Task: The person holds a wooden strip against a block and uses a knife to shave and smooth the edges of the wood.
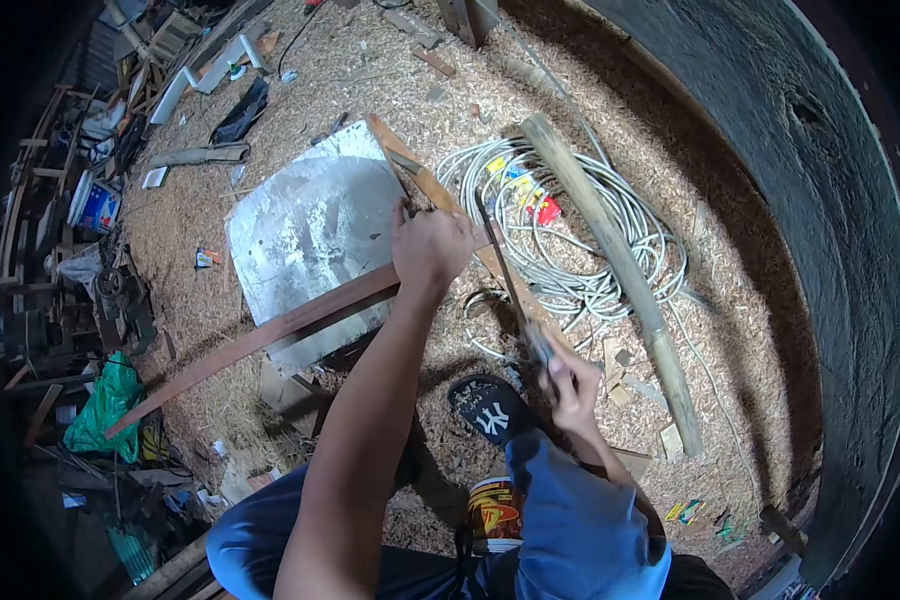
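My left hand point(432, 245) is closed over a long reddish wooden strip point(280, 328), pressing it down near its right end. That strip crosses a paint-splattered whitish slab point(305, 225) and an orange-brown plank point(425, 185), and its far end reaches low to the left. In my right hand point(573, 392) is the handle of a handsaw. The dark, narrow saw blade point(505, 258) points away from me and lies against the strip's short right end, just beside my left hand. Part of the handle is hidden by my fingers.
Coiled grey cable point(590, 285) and a bamboo pole point(610, 255) lie to the right on wood shavings. A curved dark wall point(770, 110) bounds that side. Scrap wood and a green bag point(110, 405) are at left. A printed can point(495, 510) stands between my legs.
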